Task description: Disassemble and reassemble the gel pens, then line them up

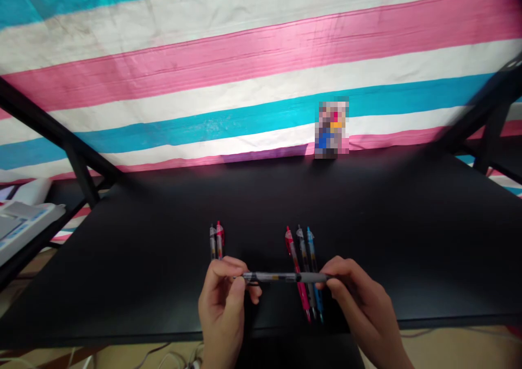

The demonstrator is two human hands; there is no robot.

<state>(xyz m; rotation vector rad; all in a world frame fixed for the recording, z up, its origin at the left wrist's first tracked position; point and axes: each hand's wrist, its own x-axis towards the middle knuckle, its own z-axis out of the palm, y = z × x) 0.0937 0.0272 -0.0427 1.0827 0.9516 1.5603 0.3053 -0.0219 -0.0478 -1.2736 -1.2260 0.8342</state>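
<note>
Both my hands hold one grey-black pen (285,277) level above the black table (163,282). My left hand (224,298) pinches its left end, and my right hand (359,298) pinches its right end. Under the pen lie three pens side by side: a red pen (294,260), a black pen (302,249) and a blue pen (312,249). To the left, just beyond my left hand, a black pen (212,241) and a red pen (219,238) lie together.
A striped pink, white and turquoise cloth (261,59) hangs behind the table. A small blurred box (331,129) stands at the table's far edge. Black frame bars (61,135) cross both sides. A white device (20,222) sits at the far left.
</note>
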